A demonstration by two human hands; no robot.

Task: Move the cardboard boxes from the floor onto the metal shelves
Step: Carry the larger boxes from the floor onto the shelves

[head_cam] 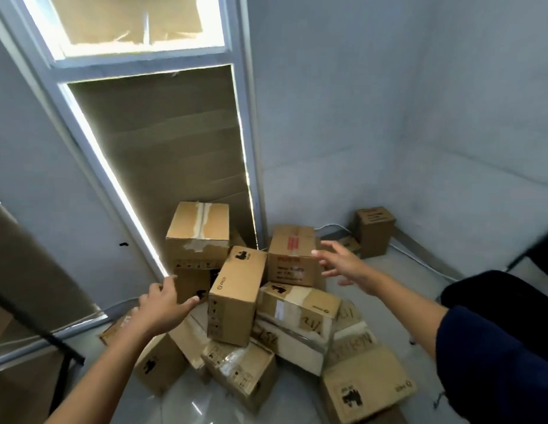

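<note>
While both arms reach out, left hand [162, 304] and right hand [343, 263] spread empty above cardboard boxes [236, 295]

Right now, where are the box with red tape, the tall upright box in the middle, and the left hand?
Box with red tape [292, 240]: head view, top face.
Tall upright box [236, 296]: head view, front face.
Left hand [162, 310]: head view, back of hand.

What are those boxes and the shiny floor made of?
The boxes look like brown cardboard: matte, creased, with printed marks and peeling tape. The floor seems to be glossy tile or polished stone, since it mirrors the light; which one is unclear.
</note>
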